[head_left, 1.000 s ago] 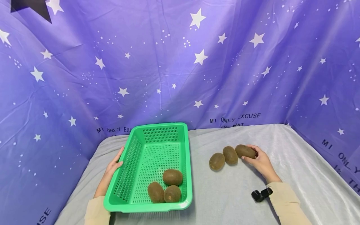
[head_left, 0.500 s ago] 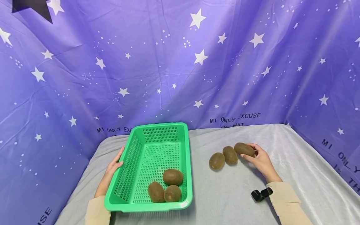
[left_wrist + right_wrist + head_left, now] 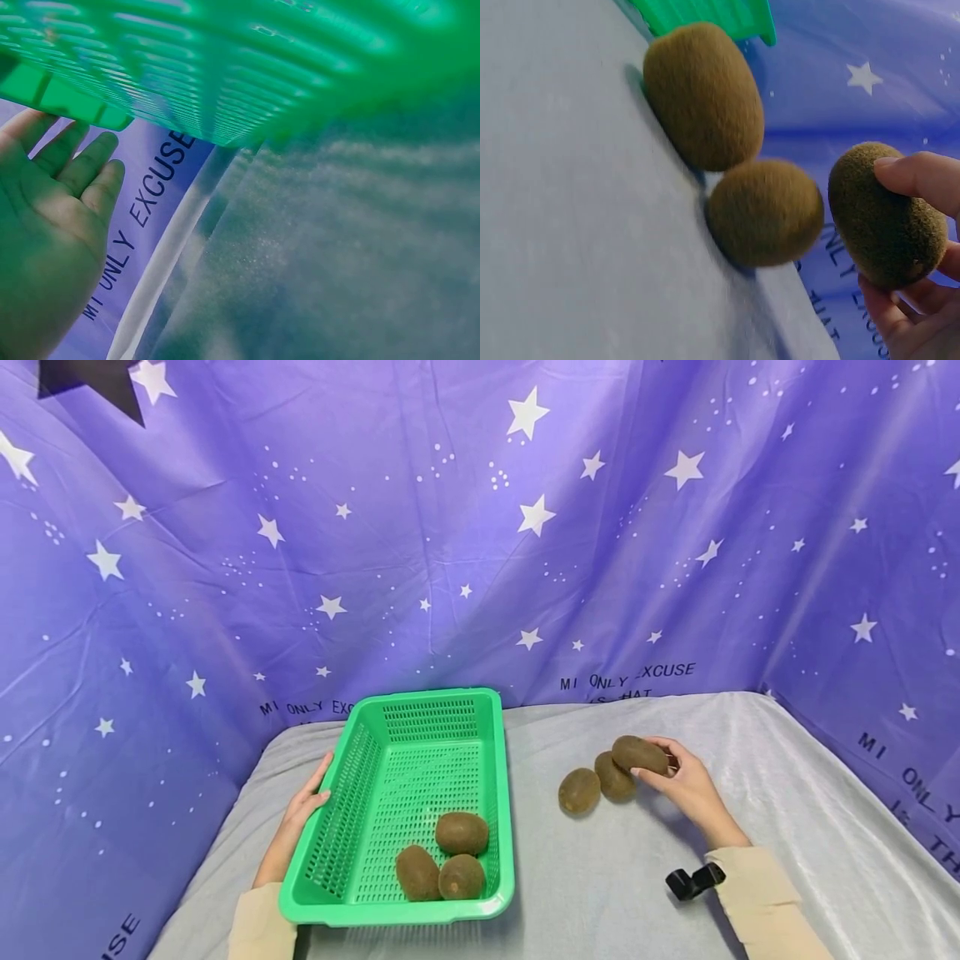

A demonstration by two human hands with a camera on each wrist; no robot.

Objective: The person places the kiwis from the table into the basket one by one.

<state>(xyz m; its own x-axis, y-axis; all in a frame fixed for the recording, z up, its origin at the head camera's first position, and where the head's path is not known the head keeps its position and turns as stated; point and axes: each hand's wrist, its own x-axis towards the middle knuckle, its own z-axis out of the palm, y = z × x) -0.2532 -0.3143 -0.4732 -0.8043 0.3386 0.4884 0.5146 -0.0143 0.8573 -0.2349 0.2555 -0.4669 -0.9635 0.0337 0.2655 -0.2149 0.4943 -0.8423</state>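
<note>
My right hand [image 3: 693, 789] pinches a brown, fuzzy kiwi [image 3: 640, 755] between thumb and fingers. In the right wrist view this held kiwi [image 3: 881, 217] is off the cloth, beside two kiwis that lie there. Of those two, one kiwi [image 3: 616, 779] is partly covered by the held one in the head view; the other kiwi [image 3: 579, 792] lies to its left. My left hand [image 3: 297, 812] rests against the left rim of a green plastic basket [image 3: 337, 912]. Its fingers [image 3: 79, 169] reach up, fairly straight, to the rim in the left wrist view.
Inside the basket's near right corner lie three kiwis, among them an upper kiwi [image 3: 461, 833]. Grey cloth [image 3: 585, 893] covers the table. A purple star-patterned curtain [image 3: 420, 527] stands behind and at both sides. A black device [image 3: 695, 882] sits at the right wrist.
My right hand has raised its kiwi and moved it left, so it now overlaps the middle kiwi in the head view. The left hand and basket have stayed in place.
</note>
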